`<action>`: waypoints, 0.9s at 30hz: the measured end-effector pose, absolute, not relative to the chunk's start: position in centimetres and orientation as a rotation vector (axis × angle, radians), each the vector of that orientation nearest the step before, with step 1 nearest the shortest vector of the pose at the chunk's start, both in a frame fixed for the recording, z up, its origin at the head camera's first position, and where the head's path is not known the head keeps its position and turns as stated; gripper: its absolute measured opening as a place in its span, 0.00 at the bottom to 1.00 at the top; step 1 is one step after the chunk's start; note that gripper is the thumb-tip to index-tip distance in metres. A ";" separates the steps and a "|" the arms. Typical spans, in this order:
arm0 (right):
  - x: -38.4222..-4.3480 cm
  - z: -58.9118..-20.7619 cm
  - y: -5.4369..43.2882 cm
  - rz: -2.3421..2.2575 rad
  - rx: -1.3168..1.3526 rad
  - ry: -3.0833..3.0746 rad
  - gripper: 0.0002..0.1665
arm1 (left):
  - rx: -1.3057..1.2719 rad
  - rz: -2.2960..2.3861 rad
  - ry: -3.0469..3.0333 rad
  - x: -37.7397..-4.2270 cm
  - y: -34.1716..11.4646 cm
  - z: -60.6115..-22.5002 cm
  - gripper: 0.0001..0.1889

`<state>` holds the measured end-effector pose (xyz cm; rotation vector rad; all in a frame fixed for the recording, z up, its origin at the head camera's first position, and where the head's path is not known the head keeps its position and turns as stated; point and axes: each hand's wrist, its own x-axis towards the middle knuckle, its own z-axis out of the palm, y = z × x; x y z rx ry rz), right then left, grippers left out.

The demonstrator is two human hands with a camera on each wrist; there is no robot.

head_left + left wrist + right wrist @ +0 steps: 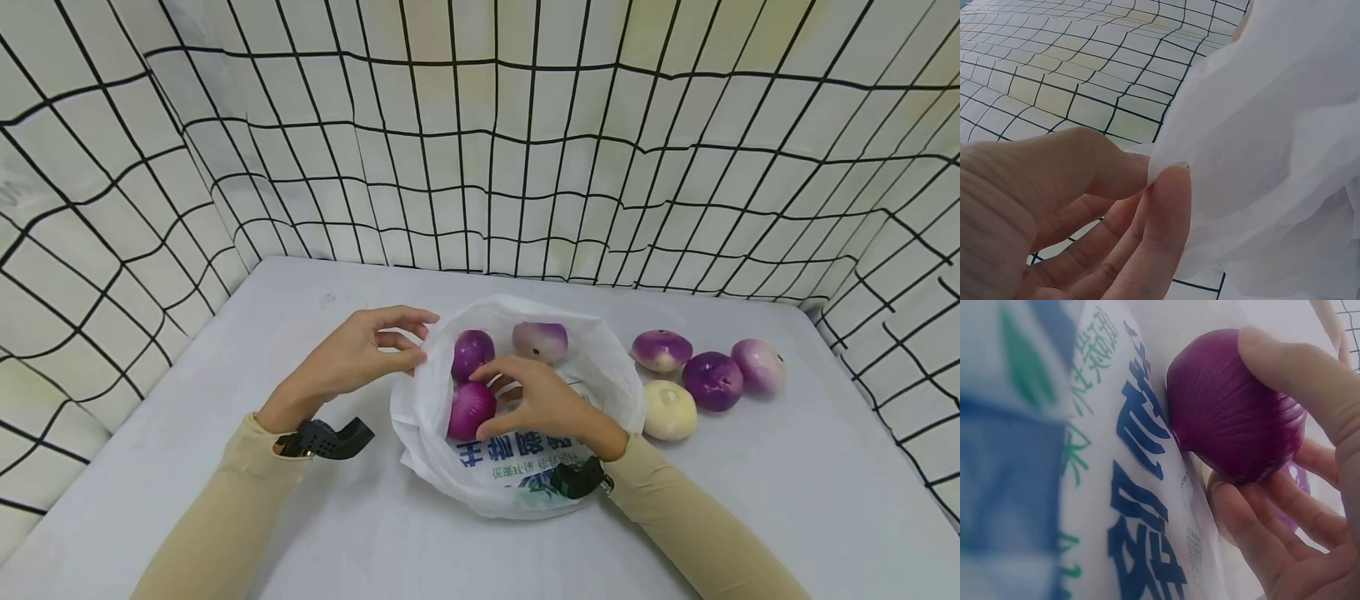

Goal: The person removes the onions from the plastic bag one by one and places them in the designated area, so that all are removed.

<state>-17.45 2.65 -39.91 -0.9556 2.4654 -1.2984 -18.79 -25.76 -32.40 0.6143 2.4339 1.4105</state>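
A white plastic bag [622, 387] with printed lettering lies with its mouth wide toward me. At its left rim, my left hand [360, 350] pinches the thin plastic between thumb and finger, seen close up in the left wrist view. My right hand [543, 400] reaches inside the bag and holds a glossy red onion [1229, 406], its thumb on one side and fingers on the other. Behind that onion in the bag sits another purple onion [472, 352]. A pale purple-and-white onion [540, 342] lies at the bag's far side.
Right of the bag, on the white tabletop [322, 517], are a purple-and-white onion [662, 350], a dark purple one [712, 381], a pinkish one [757, 367] and a cream-coloured one [670, 410]. Black netting [495, 133] over white walls encloses the back and sides.
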 end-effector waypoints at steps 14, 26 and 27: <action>-17.6 -39.9 2.9 -1.276 -0.933 2.491 0.39 | 0.615 1.417 2.434 -18.7 -25.8 -32.3 0.26; -17.5 -39.6 3.3 -1.366 -0.948 2.435 0.40 | 0.628 1.425 2.426 -18.6 -25.9 -32.3 0.27; -17.5 -39.5 3.4 -1.374 -0.947 2.430 0.40 | 0.630 1.425 2.427 -18.6 -25.9 -32.3 0.27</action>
